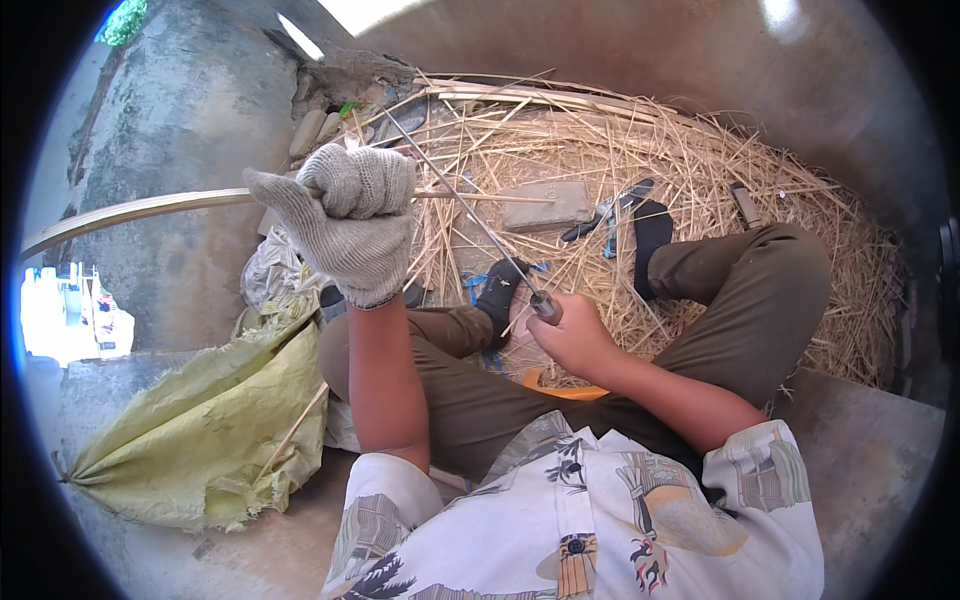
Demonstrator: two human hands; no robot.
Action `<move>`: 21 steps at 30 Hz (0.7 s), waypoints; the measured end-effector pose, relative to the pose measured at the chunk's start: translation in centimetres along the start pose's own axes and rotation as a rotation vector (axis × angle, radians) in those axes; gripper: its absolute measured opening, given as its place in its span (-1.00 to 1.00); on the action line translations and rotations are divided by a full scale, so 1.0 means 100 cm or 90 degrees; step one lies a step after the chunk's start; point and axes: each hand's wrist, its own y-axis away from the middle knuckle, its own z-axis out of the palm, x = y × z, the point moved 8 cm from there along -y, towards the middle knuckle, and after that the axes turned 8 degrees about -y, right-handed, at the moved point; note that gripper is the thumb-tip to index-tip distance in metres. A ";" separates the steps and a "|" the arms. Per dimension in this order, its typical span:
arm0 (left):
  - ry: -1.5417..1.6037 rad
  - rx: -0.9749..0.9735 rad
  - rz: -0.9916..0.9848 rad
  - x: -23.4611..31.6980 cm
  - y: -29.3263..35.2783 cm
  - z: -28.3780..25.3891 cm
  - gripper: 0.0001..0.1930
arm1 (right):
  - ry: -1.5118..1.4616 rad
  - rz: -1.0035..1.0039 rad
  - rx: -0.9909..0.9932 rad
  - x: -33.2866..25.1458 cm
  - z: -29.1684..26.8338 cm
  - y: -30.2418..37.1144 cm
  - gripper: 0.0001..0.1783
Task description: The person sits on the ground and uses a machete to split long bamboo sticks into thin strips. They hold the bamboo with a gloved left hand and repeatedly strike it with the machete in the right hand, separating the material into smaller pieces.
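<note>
My left hand [350,225], in a grey knitted glove, is raised left of centre and closed around a pale strip of bamboo or wood [150,208]. The strip bends out to the left edge; its thin end sticks out right of the glove. My bare right hand [575,335] is closed on the handle of a long knife [470,208], seen nearly edge-on. From a metal collar at my fist, its narrow blade slants up and left, crossing the strip's thin end in view. Whether blade and strip touch I cannot tell.
Shavings and thin split strips [800,230] cover the floor ahead. Among them lie a brick [548,206] and a dark tool with blue parts [612,212]. A yellow-green woven sack [210,430] lies at my left. My crossed legs [740,290] frame the space; walls stand behind.
</note>
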 end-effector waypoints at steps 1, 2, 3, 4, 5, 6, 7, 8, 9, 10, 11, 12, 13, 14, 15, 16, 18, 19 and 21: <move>0.001 -0.002 0.006 0.002 0.000 -0.002 -0.26 | 0.001 -0.002 0.002 -0.011 0.000 0.003 -0.71; 0.001 -0.006 0.010 0.005 0.000 -0.002 -0.26 | -0.001 -0.004 0.006 -0.019 0.000 0.006 -0.72; 0.001 -0.010 0.014 0.006 0.000 -0.002 -0.25 | -0.005 -0.005 0.004 -0.024 0.001 0.008 -0.71; -0.016 -0.009 0.020 0.004 0.001 0.000 -0.25 | -0.008 -0.004 0.008 -0.027 0.000 0.010 -0.71; -0.034 -0.008 0.025 0.002 0.003 0.002 -0.25 | -0.010 -0.003 0.011 -0.028 -0.001 0.011 -0.71; -0.051 -0.007 0.030 0.000 0.005 0.005 -0.25 | -0.014 -0.001 0.013 -0.025 -0.002 0.010 -0.71; -0.046 -0.017 0.027 -0.003 0.005 0.009 -0.25 | -0.019 0.001 0.013 -0.022 -0.003 0.008 -0.71; -0.042 -0.026 0.025 -0.004 0.004 0.013 -0.24 | -0.023 0.003 0.014 -0.019 -0.003 0.006 -0.71; -0.037 -0.035 0.022 -0.006 0.003 0.016 -0.24 | -0.009 -0.016 0.017 -0.016 -0.003 0.004 -0.72; -0.040 -0.047 0.016 -0.006 0.003 0.016 -0.25 | 0.006 -0.035 0.019 -0.016 -0.003 0.001 -0.72; -0.043 -0.060 0.010 -0.004 0.002 0.014 -0.26 | 0.021 -0.055 0.022 -0.018 -0.003 0.000 -0.73; -0.045 -0.072 0.005 -0.004 0.002 0.013 -0.27 | 0.021 -0.043 0.027 -0.017 -0.005 0.002 -0.73; -0.037 -0.062 0.010 -0.002 0.002 0.010 -0.27 | 0.021 -0.032 0.028 -0.026 -0.005 0.005 -0.73; -0.029 -0.052 0.014 0.000 0.002 0.007 -0.27 | 0.020 -0.021 0.028 -0.030 -0.004 0.007 -0.73; -0.020 -0.042 0.019 0.002 0.002 0.006 -0.27 | 0.009 -0.060 0.037 -0.033 -0.003 0.006 -0.75; -0.024 -0.036 0.019 -0.002 0.003 0.008 -0.27 | 0.001 -0.096 0.049 -0.031 -0.002 0.005 -0.76; -0.031 -0.025 0.018 -0.011 0.003 0.016 -0.25 | 0.011 -0.106 0.056 -0.021 -0.004 0.000 -0.76; -0.028 -0.014 0.010 -0.013 0.003 0.013 -0.25 | 0.028 -0.081 0.049 -0.015 -0.007 -0.005 -0.75; -0.020 0.009 -0.006 -0.017 0.002 0.007 -0.25 | 0.042 -0.052 0.037 -0.011 -0.008 -0.010 -0.73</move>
